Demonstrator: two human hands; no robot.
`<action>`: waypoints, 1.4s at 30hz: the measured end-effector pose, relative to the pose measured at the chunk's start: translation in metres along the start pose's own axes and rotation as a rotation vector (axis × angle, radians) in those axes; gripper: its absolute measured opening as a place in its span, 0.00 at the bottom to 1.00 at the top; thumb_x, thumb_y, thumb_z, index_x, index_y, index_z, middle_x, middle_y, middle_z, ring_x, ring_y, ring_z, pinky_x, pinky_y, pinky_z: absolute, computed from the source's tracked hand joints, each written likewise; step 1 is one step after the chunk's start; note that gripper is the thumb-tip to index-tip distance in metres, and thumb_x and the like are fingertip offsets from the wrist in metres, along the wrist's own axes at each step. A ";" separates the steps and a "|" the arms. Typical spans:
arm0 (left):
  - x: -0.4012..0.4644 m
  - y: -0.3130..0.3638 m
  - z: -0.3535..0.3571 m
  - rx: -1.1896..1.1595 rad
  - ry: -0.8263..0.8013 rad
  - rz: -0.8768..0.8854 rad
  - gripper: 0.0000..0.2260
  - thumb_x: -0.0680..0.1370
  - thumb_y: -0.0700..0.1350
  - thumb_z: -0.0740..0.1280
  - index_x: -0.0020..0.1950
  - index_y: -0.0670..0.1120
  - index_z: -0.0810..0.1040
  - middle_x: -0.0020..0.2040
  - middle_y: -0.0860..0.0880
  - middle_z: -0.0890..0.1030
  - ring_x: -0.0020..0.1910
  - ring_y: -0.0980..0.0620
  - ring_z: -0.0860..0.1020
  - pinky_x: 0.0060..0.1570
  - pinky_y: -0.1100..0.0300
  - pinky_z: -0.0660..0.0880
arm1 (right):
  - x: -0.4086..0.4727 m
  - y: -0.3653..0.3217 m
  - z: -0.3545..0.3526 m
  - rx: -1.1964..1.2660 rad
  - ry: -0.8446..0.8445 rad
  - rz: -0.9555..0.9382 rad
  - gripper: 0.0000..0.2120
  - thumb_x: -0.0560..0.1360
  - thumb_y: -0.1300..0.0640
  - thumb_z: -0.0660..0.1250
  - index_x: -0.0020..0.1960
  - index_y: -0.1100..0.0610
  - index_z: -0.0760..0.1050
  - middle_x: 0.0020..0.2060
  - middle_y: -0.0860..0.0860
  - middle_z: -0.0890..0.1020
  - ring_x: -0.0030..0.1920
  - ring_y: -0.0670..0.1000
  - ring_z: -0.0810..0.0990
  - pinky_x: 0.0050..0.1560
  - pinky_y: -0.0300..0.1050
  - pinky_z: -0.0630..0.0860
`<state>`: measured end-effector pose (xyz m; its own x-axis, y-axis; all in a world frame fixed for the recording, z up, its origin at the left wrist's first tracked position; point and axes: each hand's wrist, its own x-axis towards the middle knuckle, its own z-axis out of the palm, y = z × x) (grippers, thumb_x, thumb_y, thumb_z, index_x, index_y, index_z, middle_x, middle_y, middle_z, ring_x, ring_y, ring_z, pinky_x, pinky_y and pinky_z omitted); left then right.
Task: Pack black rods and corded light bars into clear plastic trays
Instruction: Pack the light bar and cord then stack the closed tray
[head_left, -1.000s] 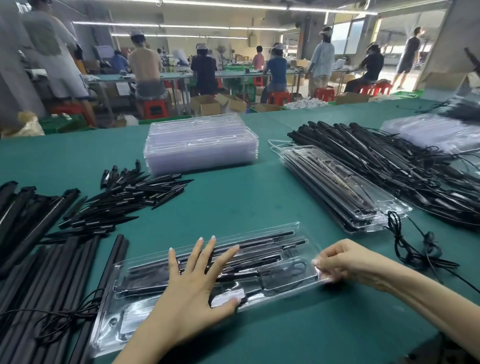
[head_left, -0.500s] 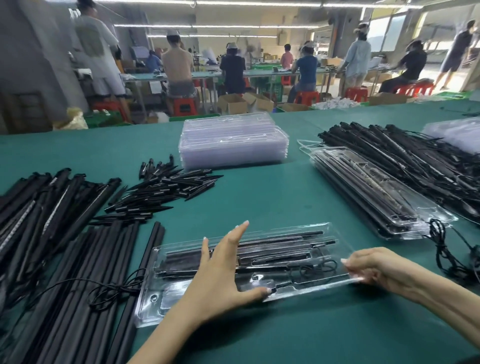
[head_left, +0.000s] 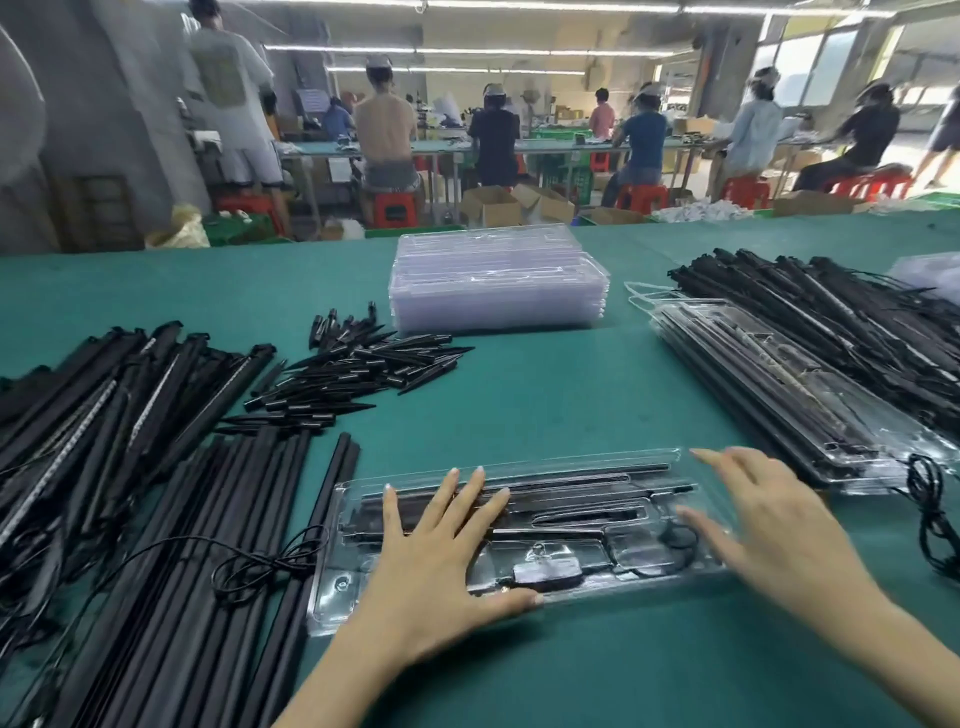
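A clear plastic tray (head_left: 582, 525) lies flat on the green table in front of me, holding black rods and a coiled cord under its closed lid. My left hand (head_left: 436, 561) rests flat on the tray's left half, fingers spread. My right hand (head_left: 769, 530) is blurred over the tray's right end, fingers straight and spread, holding nothing. Long black rods (head_left: 208, 545) lie in rows at the left. Corded light bars (head_left: 831, 312) are heaped at the right.
A stack of empty clear trays (head_left: 498, 280) stands at the table's middle back. Packed trays (head_left: 789, 395) are stacked at the right. Short black spikes (head_left: 358, 369) lie left of centre. A loose cord (head_left: 930, 514) sits at the right edge. People work at benches behind.
My right hand let go of the tray's right edge and opened flat over it. My left hand came down flat on the lid. The view shifted left.
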<state>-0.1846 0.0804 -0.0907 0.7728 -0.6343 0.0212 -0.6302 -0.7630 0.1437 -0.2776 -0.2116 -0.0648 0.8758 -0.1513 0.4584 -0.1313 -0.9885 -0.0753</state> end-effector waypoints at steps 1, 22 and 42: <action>0.001 -0.001 0.000 -0.008 -0.028 0.013 0.47 0.61 0.82 0.46 0.73 0.65 0.33 0.74 0.61 0.30 0.71 0.60 0.26 0.67 0.35 0.28 | -0.003 -0.015 0.002 0.057 0.038 -0.183 0.25 0.73 0.42 0.67 0.63 0.57 0.76 0.55 0.54 0.80 0.53 0.56 0.79 0.53 0.53 0.75; 0.014 -0.009 -0.029 -0.192 -0.245 0.039 0.38 0.73 0.68 0.60 0.77 0.61 0.46 0.78 0.59 0.41 0.76 0.59 0.39 0.70 0.35 0.34 | 0.008 -0.097 0.054 -0.056 0.383 -0.680 0.13 0.75 0.65 0.60 0.38 0.59 0.81 0.40 0.55 0.83 0.37 0.53 0.82 0.33 0.43 0.78; 0.011 -0.007 -0.020 -0.153 -0.176 0.041 0.37 0.73 0.69 0.56 0.77 0.61 0.43 0.77 0.59 0.37 0.75 0.59 0.34 0.69 0.34 0.34 | 0.015 -0.097 0.051 -0.063 0.389 -0.798 0.16 0.75 0.68 0.57 0.32 0.57 0.77 0.32 0.52 0.78 0.28 0.52 0.73 0.30 0.44 0.73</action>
<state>-0.1708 0.0811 -0.0718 0.7135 -0.6863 -0.1414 -0.6314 -0.7172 0.2951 -0.2278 -0.1175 -0.0959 0.4992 0.6026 0.6226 0.4151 -0.7970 0.4386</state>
